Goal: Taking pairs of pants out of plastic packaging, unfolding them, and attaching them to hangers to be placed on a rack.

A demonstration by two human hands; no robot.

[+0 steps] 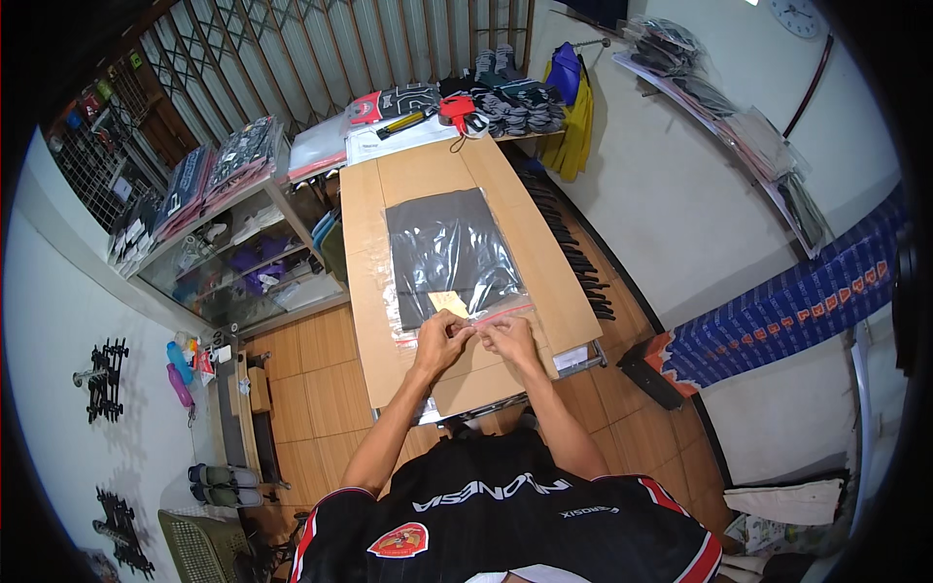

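A dark folded garment (448, 244) lies inside a clear plastic zip bag (503, 280) on a cardboard-covered table (415, 171). The bag's red seal strip (503, 312) runs along its near edge. My left hand (442, 341) pinches that edge near the middle with thumb and fingertips. Just to its right, my right hand (508, 339) grips the same edge, the fingertips of both hands almost touching. Beside my left fingers, a small yellow paper (448, 303) bearing writing shows at the bag. Whether the seal is closed between my fingers cannot be told.
At the table's far end are a red label gun (457, 109), a yellow-and-black cutter (401, 124) and stacked socks (517, 106). A glass display case (226, 255) with bagged clothes stands at the left. Black hangers (568, 248) line the right side. A blue printed box (787, 313) stands further right.
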